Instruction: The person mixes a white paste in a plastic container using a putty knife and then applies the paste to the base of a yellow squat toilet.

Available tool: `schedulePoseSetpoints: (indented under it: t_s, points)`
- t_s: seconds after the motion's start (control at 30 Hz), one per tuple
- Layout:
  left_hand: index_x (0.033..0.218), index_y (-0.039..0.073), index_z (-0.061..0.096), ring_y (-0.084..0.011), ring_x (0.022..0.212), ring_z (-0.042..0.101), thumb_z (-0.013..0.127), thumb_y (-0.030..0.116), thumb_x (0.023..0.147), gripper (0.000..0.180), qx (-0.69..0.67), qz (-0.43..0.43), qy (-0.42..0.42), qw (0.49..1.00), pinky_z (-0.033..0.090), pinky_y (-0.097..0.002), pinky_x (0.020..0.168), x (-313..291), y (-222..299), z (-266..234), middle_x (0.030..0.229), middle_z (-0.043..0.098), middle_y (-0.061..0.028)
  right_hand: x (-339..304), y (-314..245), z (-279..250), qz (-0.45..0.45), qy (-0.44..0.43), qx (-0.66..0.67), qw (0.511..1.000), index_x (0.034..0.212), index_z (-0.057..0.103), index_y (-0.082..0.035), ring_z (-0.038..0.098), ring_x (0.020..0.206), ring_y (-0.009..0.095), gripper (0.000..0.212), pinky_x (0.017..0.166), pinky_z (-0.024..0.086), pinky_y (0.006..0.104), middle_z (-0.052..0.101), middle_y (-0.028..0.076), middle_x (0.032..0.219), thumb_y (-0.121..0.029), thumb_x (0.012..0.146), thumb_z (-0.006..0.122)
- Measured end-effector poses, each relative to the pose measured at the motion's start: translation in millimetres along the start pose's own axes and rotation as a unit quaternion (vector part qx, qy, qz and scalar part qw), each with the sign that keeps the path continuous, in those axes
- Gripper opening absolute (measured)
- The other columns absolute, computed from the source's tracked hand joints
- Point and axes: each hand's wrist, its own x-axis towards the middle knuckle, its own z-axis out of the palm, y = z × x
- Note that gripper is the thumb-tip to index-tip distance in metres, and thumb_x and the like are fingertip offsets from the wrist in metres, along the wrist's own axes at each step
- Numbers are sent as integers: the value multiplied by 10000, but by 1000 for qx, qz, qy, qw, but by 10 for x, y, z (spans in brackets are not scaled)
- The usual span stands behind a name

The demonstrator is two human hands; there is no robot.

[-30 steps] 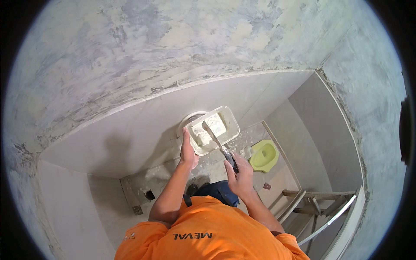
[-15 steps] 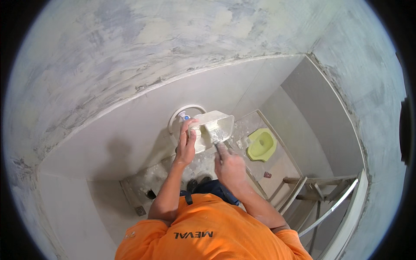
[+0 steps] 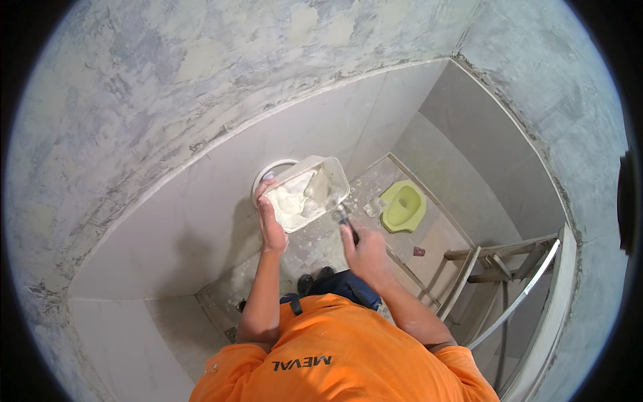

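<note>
My left hand point(image 3: 271, 228) grips the left end of a translucent white plastic tub point(image 3: 339, 175), with the fingers round its side. Wet white putty point(image 3: 288, 202) lies inside, heaped towards my left hand and smeared on the walls. Beside the tub's near right corner, my right hand point(image 3: 367, 256) is closed round the dark handle of a putty knife point(image 3: 343, 216). The knife's blade is hard to make out against the tub's edge and the speckled floor.
A yellow-green squat toilet pan point(image 3: 404, 206) is set in the floor to the right. A wooden ladder point(image 3: 459, 285) leans at the lower right. Behind the tub is a white ring-shaped container rim point(image 3: 257, 179). Grey panels and a patchy plastered wall point(image 3: 201, 87) rise ahead.
The putty knife has come out of the tub towards the lower right. The tub has tipped so its putty shows more fully. The whole view has turned slightly.
</note>
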Motion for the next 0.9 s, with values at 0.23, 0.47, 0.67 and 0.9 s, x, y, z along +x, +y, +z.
schedulePoseSetpoints:
  t_s: [0.23,0.47,0.67,0.9]
  points:
    - [1449,82,404,-261,1360,424,309,560,1096,602,57,6,-6,998,339,-412,1153,-2,-18,73,1448,421,-124,-138,98,603,62,-14,239,969,960,695,-5,608,601,268,268,565,444,369,646,141,706,-251,1005,598]
    - [1468,90,373,-261,1382,409,334,531,1098,577,100,-7,-6,995,330,-411,1164,36,-39,114,1463,409,-126,126,-207,293,294,-154,567,754,895,613,-106,372,461,54,189,418,248,242,513,-28,635,-245,1023,600]
    - [1508,95,356,-252,1413,406,327,558,1093,622,-23,-62,21,998,325,-411,1184,60,-46,149,1504,418,-121,182,-145,270,182,-110,472,856,987,654,-42,448,522,78,202,491,340,256,569,8,686,-237,1014,612]
    - [1570,56,328,-291,1439,430,305,623,1071,756,-160,-187,56,968,366,-449,1193,93,147,272,1568,422,-133,53,-110,-29,-199,91,109,970,1224,653,68,710,967,366,329,891,537,423,715,241,1048,-132,964,668]
